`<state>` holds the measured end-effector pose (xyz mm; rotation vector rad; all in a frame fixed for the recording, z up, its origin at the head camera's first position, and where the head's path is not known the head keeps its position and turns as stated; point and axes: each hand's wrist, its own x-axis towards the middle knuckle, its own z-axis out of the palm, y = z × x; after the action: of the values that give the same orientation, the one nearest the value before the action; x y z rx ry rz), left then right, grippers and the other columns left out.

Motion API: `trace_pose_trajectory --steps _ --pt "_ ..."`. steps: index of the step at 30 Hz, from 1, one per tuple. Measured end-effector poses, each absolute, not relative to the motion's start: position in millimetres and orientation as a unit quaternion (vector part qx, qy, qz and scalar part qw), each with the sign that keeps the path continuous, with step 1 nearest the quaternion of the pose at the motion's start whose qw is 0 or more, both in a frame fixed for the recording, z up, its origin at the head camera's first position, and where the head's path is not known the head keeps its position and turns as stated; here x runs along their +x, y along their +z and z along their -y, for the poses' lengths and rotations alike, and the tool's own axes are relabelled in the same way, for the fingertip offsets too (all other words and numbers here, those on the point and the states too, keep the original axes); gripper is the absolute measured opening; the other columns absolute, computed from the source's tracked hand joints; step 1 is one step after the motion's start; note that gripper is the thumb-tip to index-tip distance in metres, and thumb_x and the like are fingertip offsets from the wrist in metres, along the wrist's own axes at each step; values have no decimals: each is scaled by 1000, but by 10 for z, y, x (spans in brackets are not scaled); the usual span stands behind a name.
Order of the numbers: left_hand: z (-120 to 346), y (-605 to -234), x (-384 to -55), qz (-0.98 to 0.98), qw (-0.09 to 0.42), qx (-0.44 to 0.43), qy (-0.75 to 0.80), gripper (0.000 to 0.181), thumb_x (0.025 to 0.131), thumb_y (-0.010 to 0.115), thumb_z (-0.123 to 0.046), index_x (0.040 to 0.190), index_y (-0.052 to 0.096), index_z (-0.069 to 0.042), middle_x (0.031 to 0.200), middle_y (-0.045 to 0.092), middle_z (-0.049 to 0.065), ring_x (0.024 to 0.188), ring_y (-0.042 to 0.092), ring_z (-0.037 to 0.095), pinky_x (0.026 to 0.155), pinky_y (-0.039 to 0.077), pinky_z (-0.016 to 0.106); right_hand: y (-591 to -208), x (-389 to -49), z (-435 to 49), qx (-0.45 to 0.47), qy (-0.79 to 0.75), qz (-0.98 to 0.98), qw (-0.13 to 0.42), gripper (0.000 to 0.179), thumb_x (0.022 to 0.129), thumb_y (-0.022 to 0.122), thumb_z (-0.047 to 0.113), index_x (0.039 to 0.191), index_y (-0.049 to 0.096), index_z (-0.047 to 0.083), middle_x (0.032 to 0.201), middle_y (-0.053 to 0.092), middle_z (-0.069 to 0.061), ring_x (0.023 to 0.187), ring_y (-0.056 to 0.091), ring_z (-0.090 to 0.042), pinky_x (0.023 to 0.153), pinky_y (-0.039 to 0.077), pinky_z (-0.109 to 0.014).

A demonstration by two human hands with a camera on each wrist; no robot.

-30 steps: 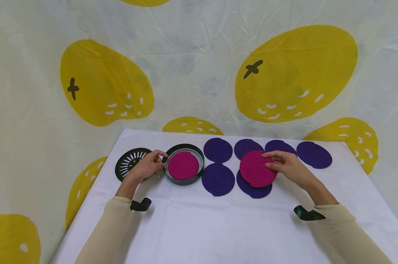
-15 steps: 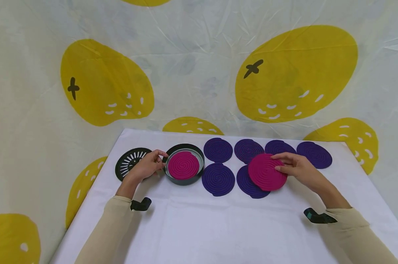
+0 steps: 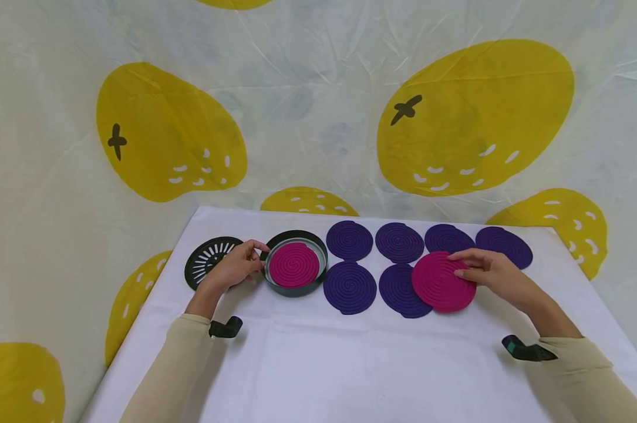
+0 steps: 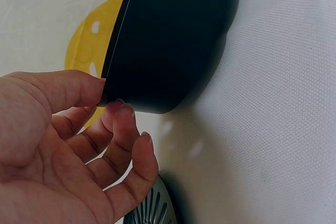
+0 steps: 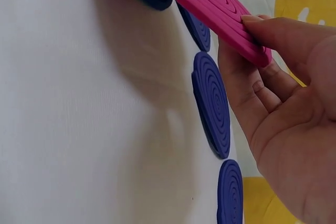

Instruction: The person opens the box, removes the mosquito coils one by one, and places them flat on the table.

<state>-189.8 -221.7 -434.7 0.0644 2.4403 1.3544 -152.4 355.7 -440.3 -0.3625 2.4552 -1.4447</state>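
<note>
My left hand (image 3: 235, 265) pinches the left rim of a dark round holder (image 3: 297, 292) between thumb and fingers; the left wrist view shows the holder's smooth outer wall (image 4: 168, 35) up close. Inside the holder lies a pink spiral coaster (image 3: 294, 265). Another pink spiral coaster (image 3: 440, 283) is held by its right edge in my right hand (image 3: 500, 279), thumb on top and fingers beneath. It is raised above the table and overlaps a purple coaster (image 3: 400, 291) in the head view. In the right wrist view this pink coaster (image 5: 210, 9) is tilted.
Several purple spiral coasters lie in two rows, the back row running from one by the holder (image 3: 349, 241) to one at the far right (image 3: 503, 248). A dark slotted disc (image 3: 204, 264) lies left of the holder. White cloth (image 3: 360, 364) covers the table.
My right hand has moved right and slightly toward the front with the pink coaster, uncovering more of the purple coasters beneath. The left hand and holder have stayed in place.
</note>
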Motion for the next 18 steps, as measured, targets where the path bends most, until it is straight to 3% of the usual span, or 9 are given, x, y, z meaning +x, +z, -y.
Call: trace_pose_trajectory --steps 9,18 --pt "2214 -4343 -1901 -856 168 37 488 36 96 64 -4 132 56 -1 86 51 7 73 57 28 62 49 37 -4395 -1506 -3705 -123 -499 -845 149 42 100 64 15 139 56 1 122 70 -5 99 69 -10 78 57 -24" --pt "2218 -4361 -1901 -859 169 30 483 35 96 63 -3 131 57 -3 86 52 7 74 58 30 63 50 37 -4401 -1514 -3816 -113 -499 -846 150 41 101 63 12 138 55 -1 121 70 -1 97 67 -10 76 57 -24"
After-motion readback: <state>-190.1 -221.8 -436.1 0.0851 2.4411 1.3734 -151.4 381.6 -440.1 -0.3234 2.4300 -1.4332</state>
